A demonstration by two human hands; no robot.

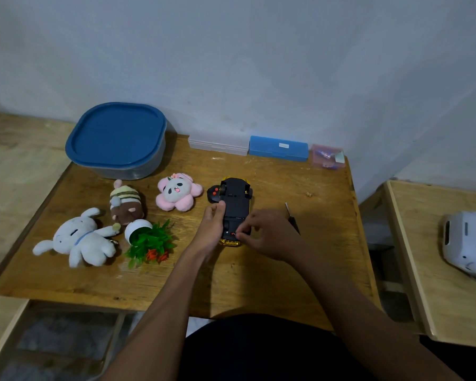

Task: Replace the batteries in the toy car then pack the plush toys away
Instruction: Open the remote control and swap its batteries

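- Toy car point(235, 204): black underside, yellow trim.
- Panda plush point(177, 192), at its nine o'clock: pink petals, white face.
- Striped plush point(125, 203): brown, with cream and possibly pale-green bands.
- Rabbit plush point(80, 240): white.
- Container lid point(117, 133): blue.

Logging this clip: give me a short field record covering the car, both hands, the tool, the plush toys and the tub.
toy car: upside down on the table, black underside up
left hand: grips the car's left side
right hand: fingers pinch at the underside's near end; which part is too small to tell
screwdriver: lies on the table right of the right hand, untouched
plush toys: white rabbit, striped plush, pink panda, all loose on the table
tub: blue lid on
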